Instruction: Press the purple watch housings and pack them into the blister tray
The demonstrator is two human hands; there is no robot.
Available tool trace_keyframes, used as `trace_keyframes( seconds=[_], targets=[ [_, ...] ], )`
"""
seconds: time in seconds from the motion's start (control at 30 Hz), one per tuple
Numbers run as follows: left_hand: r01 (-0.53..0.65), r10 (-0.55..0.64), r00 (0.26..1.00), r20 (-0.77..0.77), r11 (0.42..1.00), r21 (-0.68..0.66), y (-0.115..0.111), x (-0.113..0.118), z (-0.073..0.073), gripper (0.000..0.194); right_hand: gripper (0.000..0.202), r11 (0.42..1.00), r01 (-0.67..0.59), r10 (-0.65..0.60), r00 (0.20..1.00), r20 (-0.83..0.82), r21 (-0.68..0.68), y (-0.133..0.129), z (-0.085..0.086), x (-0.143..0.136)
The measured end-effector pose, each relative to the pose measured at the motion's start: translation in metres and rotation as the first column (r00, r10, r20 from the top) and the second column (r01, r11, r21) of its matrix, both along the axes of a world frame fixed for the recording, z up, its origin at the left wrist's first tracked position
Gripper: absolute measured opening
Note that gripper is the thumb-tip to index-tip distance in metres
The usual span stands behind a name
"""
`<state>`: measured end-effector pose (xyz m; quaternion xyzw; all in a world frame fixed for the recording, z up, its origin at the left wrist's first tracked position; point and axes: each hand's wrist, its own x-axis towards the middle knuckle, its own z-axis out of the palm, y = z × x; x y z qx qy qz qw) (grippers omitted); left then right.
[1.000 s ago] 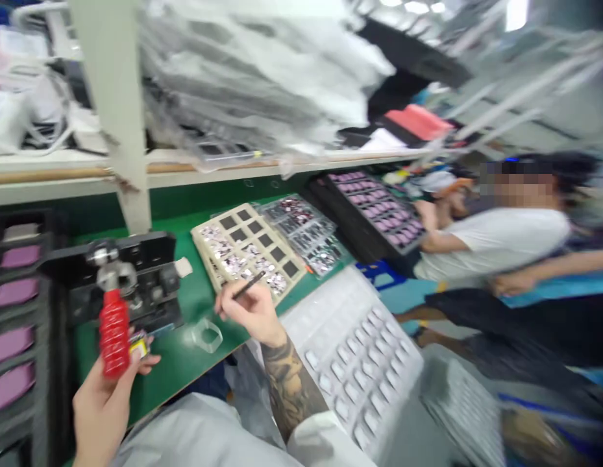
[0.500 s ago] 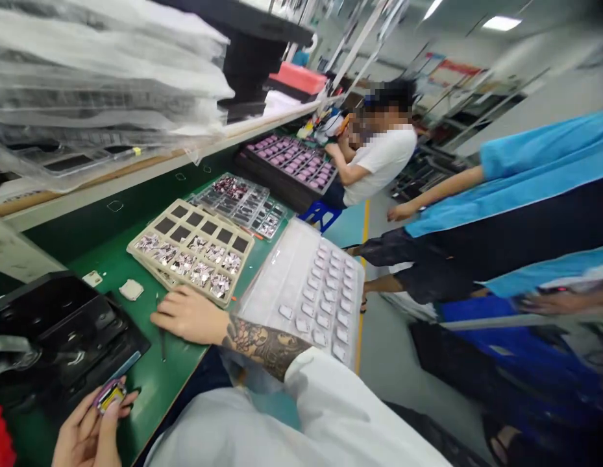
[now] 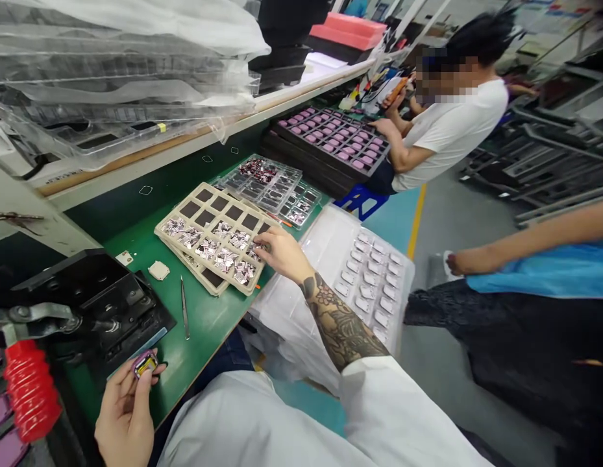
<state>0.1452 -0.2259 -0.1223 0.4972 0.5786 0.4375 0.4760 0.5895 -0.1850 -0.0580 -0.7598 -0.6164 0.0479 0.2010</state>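
Between the fingers and thumb of my left hand (image 3: 128, 405) is a small purple case (image 3: 145, 364) with a yellow part inside. My right hand (image 3: 284, 251) reaches over the right edge of a beige compartment tray (image 3: 204, 194), its fingertips at a compartment of small silvery pieces. Whether they pinch a piece cannot be made out. Dark square pads lie in the tray's upper compartments. Metal tweezers (image 3: 185, 308) rest on the green table (image 3: 167, 318), near a whitish flat piece (image 3: 159, 270).
A black clamp fixture (image 3: 111, 311) with a red handle (image 3: 31, 389) stands at left. Clear trays (image 3: 267, 181) lie behind the beige one; a white-part tray (image 3: 369, 279) is at right. A seated person (image 3: 452, 130) works beyond; another person's arm (image 3: 539, 240) shows at right.
My right hand has moved off the table by the tweezers, out to the right side of the beige tray. My left hand still holds the purple case. The view has shifted.
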Motion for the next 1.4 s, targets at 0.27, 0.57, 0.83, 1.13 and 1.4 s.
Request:
trace_keyframes(
  seconds=[0.27,0.57,0.83,1.13,1.4],
  targets=[
    [0.012,-0.012,1.0,0.013,1.0,-0.003,-0.002,-0.003,-0.001,0.039,0.01,0.99,0.016,-0.005,0.997,-0.08,0.14,-0.002,-0.006,-0.019],
    [0.082,-0.082,0.996,0.018,0.997,0.016,-0.003,0.007,0.014,0.03,0.009,0.932,0.013,0.169,0.868,-0.466,0.363,-0.025,-0.005,-0.076],
    [0.115,-0.085,0.981,-0.173,0.979,0.167,0.006,-0.001,0.024,0.021,0.012,0.859,-0.395,0.507,0.576,-0.641,0.325,-0.022,-0.029,-0.226],
    [0.081,-0.053,0.989,-0.138,0.976,0.204,-0.006,-0.004,0.022,0.019,0.021,0.846,-0.385,0.524,0.478,-0.705,0.368,-0.015,-0.036,-0.257],
    [0.163,-0.135,0.977,-0.167,0.972,0.171,0.007,-0.005,0.03,0.022,0.014,0.902,-0.231,0.432,0.477,-0.765,0.365,-0.009,-0.044,-0.263]
  ],
)
